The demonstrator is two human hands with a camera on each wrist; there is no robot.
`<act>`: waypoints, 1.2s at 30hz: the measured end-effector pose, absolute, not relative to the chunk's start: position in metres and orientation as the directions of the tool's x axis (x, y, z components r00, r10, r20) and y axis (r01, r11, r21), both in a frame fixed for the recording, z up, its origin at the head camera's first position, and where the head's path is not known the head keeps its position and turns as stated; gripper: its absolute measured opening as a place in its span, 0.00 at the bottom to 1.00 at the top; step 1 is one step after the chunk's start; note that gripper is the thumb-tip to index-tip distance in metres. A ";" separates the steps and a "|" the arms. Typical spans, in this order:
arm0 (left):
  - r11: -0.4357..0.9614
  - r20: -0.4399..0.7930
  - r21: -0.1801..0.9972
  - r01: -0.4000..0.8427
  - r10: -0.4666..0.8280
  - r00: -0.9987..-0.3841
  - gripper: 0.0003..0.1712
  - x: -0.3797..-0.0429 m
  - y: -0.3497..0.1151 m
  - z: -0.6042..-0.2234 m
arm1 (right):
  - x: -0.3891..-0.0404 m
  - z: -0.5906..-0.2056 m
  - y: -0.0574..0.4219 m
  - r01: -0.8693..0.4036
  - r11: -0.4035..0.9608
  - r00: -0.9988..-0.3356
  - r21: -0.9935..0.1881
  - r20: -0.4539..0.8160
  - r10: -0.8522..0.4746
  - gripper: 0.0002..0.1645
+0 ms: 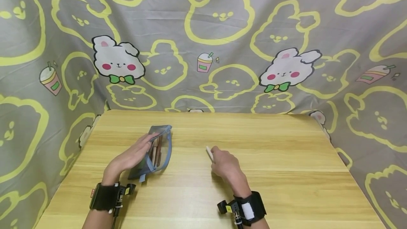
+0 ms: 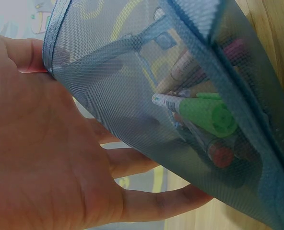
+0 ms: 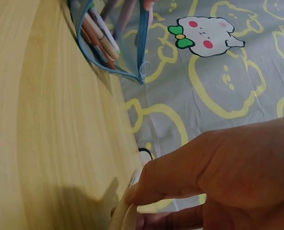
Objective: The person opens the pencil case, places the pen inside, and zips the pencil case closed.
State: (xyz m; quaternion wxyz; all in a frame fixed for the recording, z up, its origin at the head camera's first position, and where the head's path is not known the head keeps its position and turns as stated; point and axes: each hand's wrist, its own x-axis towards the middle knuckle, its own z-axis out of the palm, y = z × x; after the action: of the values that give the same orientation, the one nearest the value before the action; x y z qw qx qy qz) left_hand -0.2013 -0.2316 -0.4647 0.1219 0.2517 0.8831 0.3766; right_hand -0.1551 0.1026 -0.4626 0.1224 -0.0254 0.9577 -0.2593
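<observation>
A blue mesh pencil pouch point(image 1: 169, 151) lies on the left half of the table with its zipped mouth open. Through the mesh in the left wrist view, several pens and a green-capped marker point(image 2: 214, 115) show inside. My left hand point(image 1: 131, 156) holds the pouch by its left side, lifting that edge; some fingers point(image 2: 132, 160) are partly behind the mesh. To the right, apart from the pouch, my right hand point(image 1: 226, 163) pinches a slim white pen point(image 1: 210, 153) between thumb and fingers. The pen points up and left, just over the table; the hand hides its other end.
The wood-grain table point(image 1: 286, 158) is bordered at the back and both sides by a grey curtain point(image 1: 178, 17) with yellow outlines and white rabbits. A blue tab point(image 1: 142, 178) sticks out at the pouch's near end. Black camera straps circle both wrists.
</observation>
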 end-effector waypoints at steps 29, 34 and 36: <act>0.592 -0.023 0.720 0.363 0.543 -0.839 0.31 -0.202 -0.229 -0.462 | -0.159 -0.475 0.054 -0.072 0.708 -0.992 -0.702 -0.022 -0.123 0.18; 0.598 -0.017 0.713 0.366 0.537 -0.843 0.31 -0.201 -0.230 -0.463 | -0.163 -0.471 0.039 -0.080 0.681 -0.987 -0.728 -0.036 -0.154 0.18; 0.602 -0.019 0.713 0.360 0.530 -0.848 0.31 -0.200 -0.230 -0.463 | -0.165 -0.469 0.032 -0.102 0.676 -0.986 -0.730 -0.017 -0.168 0.18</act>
State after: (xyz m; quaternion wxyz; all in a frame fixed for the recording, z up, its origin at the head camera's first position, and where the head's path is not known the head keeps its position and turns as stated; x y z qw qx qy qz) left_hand -0.2000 -0.2302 -0.4629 0.1149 0.2507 0.8875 0.3693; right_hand -0.1645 0.0321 -0.4690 0.0415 -0.0739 0.9145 -0.3955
